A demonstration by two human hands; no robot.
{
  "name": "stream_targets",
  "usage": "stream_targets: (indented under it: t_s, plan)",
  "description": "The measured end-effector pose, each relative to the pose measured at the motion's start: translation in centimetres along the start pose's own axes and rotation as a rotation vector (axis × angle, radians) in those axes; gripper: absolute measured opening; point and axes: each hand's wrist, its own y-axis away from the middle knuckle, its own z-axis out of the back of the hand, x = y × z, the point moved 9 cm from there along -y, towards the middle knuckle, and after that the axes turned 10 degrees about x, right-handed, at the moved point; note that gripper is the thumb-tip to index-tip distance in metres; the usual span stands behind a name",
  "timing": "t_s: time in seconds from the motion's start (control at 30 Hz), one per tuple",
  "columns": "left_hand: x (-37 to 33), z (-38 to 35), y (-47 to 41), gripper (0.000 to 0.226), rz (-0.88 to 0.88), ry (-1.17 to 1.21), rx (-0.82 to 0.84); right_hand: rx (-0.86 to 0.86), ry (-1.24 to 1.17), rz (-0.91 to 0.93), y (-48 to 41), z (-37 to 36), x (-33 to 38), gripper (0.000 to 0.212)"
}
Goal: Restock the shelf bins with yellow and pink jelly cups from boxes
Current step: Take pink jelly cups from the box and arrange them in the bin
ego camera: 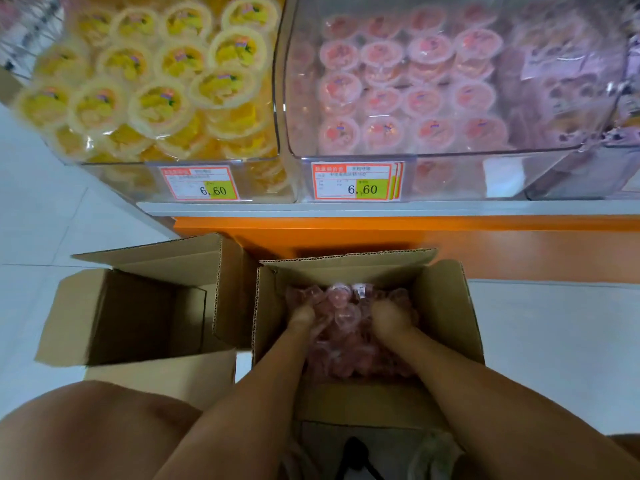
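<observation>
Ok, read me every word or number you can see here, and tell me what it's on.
"6.60": left price tag, on the yellow bin.
"6.60": right price tag, on the pink bin.
Small print on both tags and the cup lids: too blurred to read.

left hand (305,316), right hand (393,318), among pink cups (341,298)

This was a shop. Clear shelf bins (450,154) stood side by side, heaped with yellow jelly cups (159,105) and pink jelly cups (381,98), each front bearing a printed price tag (200,183) reading 6.60. Opened cardboard boxes (138,306) sat on the pale tiled floor (554,341) below.
</observation>
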Motion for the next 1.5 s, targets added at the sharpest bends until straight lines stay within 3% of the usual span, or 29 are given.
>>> stream_targets:
  t_s: [0.07,0.13,0.17,0.27,0.37,0.53,0.63,0.73,0.83,0.93,1.03,1.23,1.33,1.4,1.5]
  plan:
    - [-0.8,0.1,-0.2,0.019,-0.021,0.071,0.005,-0.014,-0.017,0.041,0.3,0.1,-0.1,0.024]
    - [-1.2,0.1,-0.2,0.024,-0.032,0.144,0.005,-0.075,-0.093,0.034,-0.2,0.8,-0.9,0.040]
    - [-1.2,0.1,-0.1,0.024,-0.036,0.167,0.008,-0.027,-0.127,0.086,-0.4,0.8,-0.8,0.044]
    - [-1.3,0.1,0.3,0.028,-0.052,0.165,-0.019,0.069,-0.247,0.128,1.3,2.6,-0.3,0.024]
    - [-1.8,-0.7,1.7,0.031,-0.030,0.064,-0.008,0.159,-0.320,0.235,3.9,5.1,0.3,0.009]
    - [-3.1,-5.2,8.8,0.028,0.033,-0.333,0.229,0.245,-0.408,0.493,13.0,11.2,1.7,0.023]
    - [-5.5,-8.1,15.1,0.024,-0.141,-0.637,0.354,0.200,-0.511,0.698,21.2,16.1,3.4,0.025]
    - [-9.6,-10.8,23.1,0.024,-0.439,-0.764,0.449,-0.025,-0.674,0.878,27.9,21.1,4.8,0.023]
    - [-14.7,-13.6,30.4,0.025,-0.767,-0.852,0.423,-0.285,-0.861,0.951,31.0,25.4,5.0,0.017]
    - [-19.5,-16.7,34.5,0.025,-1.083,-1.018,0.287,-0.486,-0.967,0.880,30.7,29.0,4.9,0.014]
    - [-23.3,-20.6,34.8,0.029,-1.266,-1.387,0.034,-0.622,-0.895,0.739,26.7,32.7,5.3,0.014]
    - [-24.9,-27.3,29.4,0.019,-1.301,-2.108,-0.358,-0.730,-0.683,0.262,20.2,35.2,4.3,0.033]
    - [-24.1,-27.8,27.2,0.018,-1.284,-2.225,-0.342,-0.704,-0.562,0.186,19.0,34.4,3.9,0.028]
    - [-23.7,-27.6,26.3,0.016,-1.274,-2.195,-0.191,-0.677,-0.535,0.171,17.9,34.0,3.4,0.017]
    - [-23.6,-26.3,25.8,0.017,-1.160,-1.946,0.063,-0.706,-0.551,0.164,17.3,34.1,2.6,0.008]
